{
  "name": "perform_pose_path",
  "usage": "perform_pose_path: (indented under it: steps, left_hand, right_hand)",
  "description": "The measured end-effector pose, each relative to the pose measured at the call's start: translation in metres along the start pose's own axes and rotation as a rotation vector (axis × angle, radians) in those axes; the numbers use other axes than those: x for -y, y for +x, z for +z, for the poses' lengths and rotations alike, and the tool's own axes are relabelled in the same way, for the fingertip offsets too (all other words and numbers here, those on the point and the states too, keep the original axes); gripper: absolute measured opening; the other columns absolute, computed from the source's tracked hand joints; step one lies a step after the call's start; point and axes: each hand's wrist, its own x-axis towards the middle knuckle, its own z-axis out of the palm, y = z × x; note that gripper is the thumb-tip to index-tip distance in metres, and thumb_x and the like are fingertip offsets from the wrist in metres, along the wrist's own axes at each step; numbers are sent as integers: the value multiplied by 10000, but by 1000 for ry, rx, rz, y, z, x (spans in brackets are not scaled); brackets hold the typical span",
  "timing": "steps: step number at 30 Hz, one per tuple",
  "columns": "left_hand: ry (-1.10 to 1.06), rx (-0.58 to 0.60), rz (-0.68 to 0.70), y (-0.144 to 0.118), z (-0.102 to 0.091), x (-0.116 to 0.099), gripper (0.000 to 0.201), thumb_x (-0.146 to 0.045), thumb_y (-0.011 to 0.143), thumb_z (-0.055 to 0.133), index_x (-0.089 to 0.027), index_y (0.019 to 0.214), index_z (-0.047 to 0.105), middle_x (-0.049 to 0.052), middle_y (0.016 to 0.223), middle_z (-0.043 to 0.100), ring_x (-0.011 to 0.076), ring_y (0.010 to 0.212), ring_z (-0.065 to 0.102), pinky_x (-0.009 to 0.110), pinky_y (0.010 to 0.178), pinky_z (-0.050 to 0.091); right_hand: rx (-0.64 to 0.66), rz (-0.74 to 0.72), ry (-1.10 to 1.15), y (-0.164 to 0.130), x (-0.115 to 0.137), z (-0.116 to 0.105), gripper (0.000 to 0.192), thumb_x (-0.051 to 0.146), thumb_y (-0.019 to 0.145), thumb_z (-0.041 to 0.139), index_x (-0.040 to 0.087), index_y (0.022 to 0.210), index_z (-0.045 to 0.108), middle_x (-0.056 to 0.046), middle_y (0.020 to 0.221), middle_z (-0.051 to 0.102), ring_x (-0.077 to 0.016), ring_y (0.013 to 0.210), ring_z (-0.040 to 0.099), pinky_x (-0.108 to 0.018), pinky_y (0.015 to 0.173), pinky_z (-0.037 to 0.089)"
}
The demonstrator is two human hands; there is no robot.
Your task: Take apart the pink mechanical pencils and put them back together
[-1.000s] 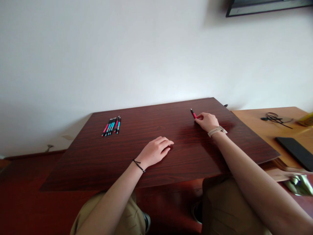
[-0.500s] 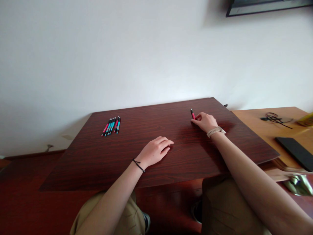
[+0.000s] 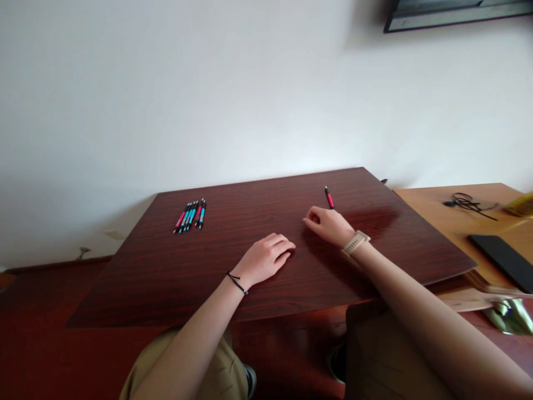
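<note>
Dark reddish wood grain covers the board (image 3: 208, 278) that lies across the person's lap, and both hands are on it. The right hand (image 3: 328, 225), with a beige watch strap at its wrist, sits near the middle of the board with its fingers curled loosely inward, holding nothing; whether the fingertips press the wood cannot be told. Just beyond that hand, toward the far edge, lies a single red pen (image 3: 330, 198) with a dark tip, flat on the board and free of the fingers. The left hand (image 3: 266, 256), a thin black band at its wrist, rests palm down closer to the body, fingers together and slightly bent, empty. Well off to the left, near the far corner, a small row of pens (image 3: 190, 215) in pink and teal lies side by side. To the right stands a lighter wooden table (image 3: 441, 206) bearing a black cable (image 3: 465, 201) and a dark flat device (image 3: 503, 260).
</note>
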Motion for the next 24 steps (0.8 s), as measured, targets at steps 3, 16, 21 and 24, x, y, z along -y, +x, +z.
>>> perform_pose_path:
  steps: [3, 16, 21, 24]
  left_hand:
    - [50, -3, 3, -1, 1, 2, 199, -218, 1084, 531, -230, 1158, 715, 73, 1123, 708, 228, 1087, 657, 390, 1004, 573]
    - [94, -25, -33, -2, 1, 5, 171, -192, 1056, 552, -213, 1003, 713, 75, 1045, 685, 228, 1019, 640, 386, 949, 579]
    - [85, -31, -37, -3, 2, 6, 169, -199, 1056, 557, -217, 1014, 719, 76, 1044, 685, 228, 1019, 641, 390, 952, 580]
    - [87, -31, -35, -3, 2, 6, 166, -201, 1056, 556, -218, 1013, 716, 76, 1052, 686, 231, 1027, 641, 390, 955, 580]
  right_hand:
    - [130, -151, 40, -17, 40, 19, 194, 408, 1044, 575, 246, 966, 648, -14, 868, 773, -195, 771, 711, -276, 668, 371]
    - [119, -112, -38, -28, 60, 41, 232, 419, 1126, 411, 255, 1079, 569, -40, 941, 786, -237, 831, 747, -292, 649, 299]
    - [130, -105, -37, -28, 63, 41, 234, 419, 1125, 411, 255, 1095, 575, -44, 952, 789, -241, 843, 748, -291, 657, 314]
    - [138, -98, -43, -28, 63, 40, 229, 414, 1126, 415, 257, 1103, 579, -45, 961, 791, -240, 850, 749, -288, 660, 319]
